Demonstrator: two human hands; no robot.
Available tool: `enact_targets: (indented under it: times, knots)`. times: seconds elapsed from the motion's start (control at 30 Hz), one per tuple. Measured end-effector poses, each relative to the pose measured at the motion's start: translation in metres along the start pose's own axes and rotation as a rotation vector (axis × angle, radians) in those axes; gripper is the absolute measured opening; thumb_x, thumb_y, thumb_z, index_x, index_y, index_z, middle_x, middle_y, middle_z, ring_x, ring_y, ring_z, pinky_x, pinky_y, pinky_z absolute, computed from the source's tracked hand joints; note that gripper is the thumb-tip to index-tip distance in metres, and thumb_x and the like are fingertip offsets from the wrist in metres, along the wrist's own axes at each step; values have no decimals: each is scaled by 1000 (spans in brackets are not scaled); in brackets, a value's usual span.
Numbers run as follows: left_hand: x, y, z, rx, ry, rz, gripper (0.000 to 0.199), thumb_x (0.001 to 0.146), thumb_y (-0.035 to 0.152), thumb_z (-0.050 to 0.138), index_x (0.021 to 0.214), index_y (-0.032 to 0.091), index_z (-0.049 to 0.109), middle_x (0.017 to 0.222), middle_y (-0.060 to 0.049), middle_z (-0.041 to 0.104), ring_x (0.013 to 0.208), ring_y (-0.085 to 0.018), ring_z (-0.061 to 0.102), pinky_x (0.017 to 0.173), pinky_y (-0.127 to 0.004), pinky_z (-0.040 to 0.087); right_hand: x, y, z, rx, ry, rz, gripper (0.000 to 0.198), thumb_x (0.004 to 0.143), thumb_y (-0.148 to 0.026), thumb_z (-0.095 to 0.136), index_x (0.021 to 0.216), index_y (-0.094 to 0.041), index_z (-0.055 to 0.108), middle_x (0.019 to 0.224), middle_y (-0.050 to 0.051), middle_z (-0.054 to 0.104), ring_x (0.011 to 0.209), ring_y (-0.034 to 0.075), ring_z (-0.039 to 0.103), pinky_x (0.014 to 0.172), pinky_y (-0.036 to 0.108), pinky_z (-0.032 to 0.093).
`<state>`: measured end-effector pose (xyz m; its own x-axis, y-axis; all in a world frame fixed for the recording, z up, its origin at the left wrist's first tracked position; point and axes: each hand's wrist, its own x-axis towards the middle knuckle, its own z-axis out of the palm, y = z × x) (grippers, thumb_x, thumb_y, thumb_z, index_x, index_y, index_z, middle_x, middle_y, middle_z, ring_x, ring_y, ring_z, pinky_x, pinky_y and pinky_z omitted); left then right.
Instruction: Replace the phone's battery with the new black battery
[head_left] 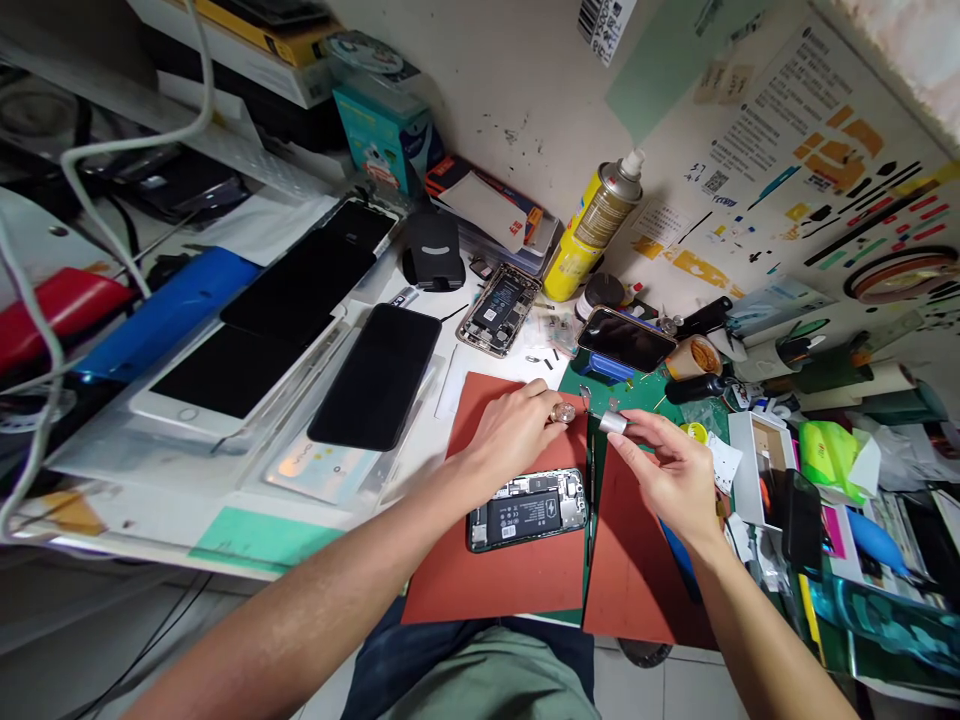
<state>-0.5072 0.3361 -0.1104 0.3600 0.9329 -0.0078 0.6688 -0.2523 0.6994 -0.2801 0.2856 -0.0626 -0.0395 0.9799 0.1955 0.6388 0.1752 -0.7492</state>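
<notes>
My left hand [517, 428] is closed round a small clear glass bottle [562, 412], its end poking out past the fingers. Across a short gap, my right hand [670, 468] pinches a silver cylindrical cap [613, 422] between thumb and fingers. Below the left hand lies an opened phone [529, 512], its black battery and circuit board exposed, on a reddish-brown mat [495, 585]. A second reddish-brown mat [637, 570] is under the right hand. Thin dark tools [592, 480] lie in the strip between the mats.
Left of the mats are a black-screened phone [375, 377] and a white phone [225, 375]. Behind stand another opened phone [499, 310], a yellow spray can [592, 225] and a propped phone [626, 338]. A white box [759, 470] and clutter crowd the right.
</notes>
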Motion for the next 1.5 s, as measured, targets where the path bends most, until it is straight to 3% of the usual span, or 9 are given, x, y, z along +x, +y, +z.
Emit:
enact_targets:
  times: [0.17, 0.23, 0.33, 0.47, 0.57, 0.83, 1.07, 1.23, 1.5]
  knots:
    - [-15, 0, -17, -1, 1, 18, 29, 102, 24, 67, 130, 19, 72, 129, -10, 73, 113, -26, 74, 95, -37, 61, -37, -3, 0, 236, 176, 237, 34, 89, -39, 88, 118, -24, 82, 105, 9, 86, 89, 26, 83, 80, 41, 72]
    - [-37, 1, -29, 7, 31, 0, 36, 107, 26, 59, 141, 18, 66, 141, -13, 69, 123, -28, 72, 101, -40, 61, -58, -10, 4, 232, 237, 295, 33, 88, -39, 89, 117, -24, 83, 110, 10, 86, 92, 27, 83, 80, 40, 72]
    - [-86, 0, -40, 19, 110, -31, 38, 112, 36, 48, 146, 26, 64, 137, -8, 73, 113, -27, 76, 95, -42, 64, -88, -22, 19, 209, 270, 324, 29, 90, -38, 87, 115, -24, 84, 106, 10, 86, 88, 27, 83, 77, 40, 73]
    - [-149, -14, -26, 52, 198, 108, 66, 103, 51, 67, 163, 30, 46, 140, -10, 71, 131, -33, 66, 108, -49, 60, -113, -39, 46, 121, 274, 294, 21, 93, -37, 82, 110, -25, 83, 95, 8, 83, 76, 25, 79, 67, 36, 71]
    - [-173, -27, -8, 125, 172, 100, 90, 96, 46, 79, 170, 25, 32, 152, -16, 63, 139, -40, 58, 114, -56, 53, -122, -45, 66, 81, 274, 267, 19, 96, -35, 79, 111, -24, 82, 94, 8, 80, 75, 24, 75, 65, 35, 68]
    - [-169, -32, 0, 66, 190, 77, 77, 105, 31, 67, 171, 24, 27, 145, -15, 64, 140, -35, 54, 119, -53, 46, -128, -48, 95, 5, 280, 179, 23, 97, -25, 77, 120, -28, 77, 102, 9, 78, 90, 29, 74, 78, 45, 64]
    - [-170, -32, -1, 39, 196, 81, 82, 104, 28, 68, 173, 25, 23, 147, -15, 62, 143, -35, 51, 125, -57, 43, -125, -60, 111, -16, 228, 63, 39, 96, -12, 75, 130, -32, 72, 104, 9, 77, 94, 31, 73, 82, 52, 63]
    - [-174, -31, -5, 40, 247, 74, 86, 102, 21, 69, 174, 19, 22, 152, -21, 53, 149, -39, 47, 122, -57, 46, -119, -66, 118, -56, 200, -50, 39, 96, -7, 75, 131, -25, 72, 102, 8, 77, 94, 28, 73, 78, 46, 63]
    - [-177, -33, -9, 70, 292, 146, 79, 104, 21, 66, 172, 11, 27, 142, -21, 56, 135, -34, 57, 114, -45, 50, -115, -68, 119, -83, 129, -133, 34, 96, -4, 76, 128, -17, 73, 102, 9, 78, 96, 24, 72, 80, 41, 63]
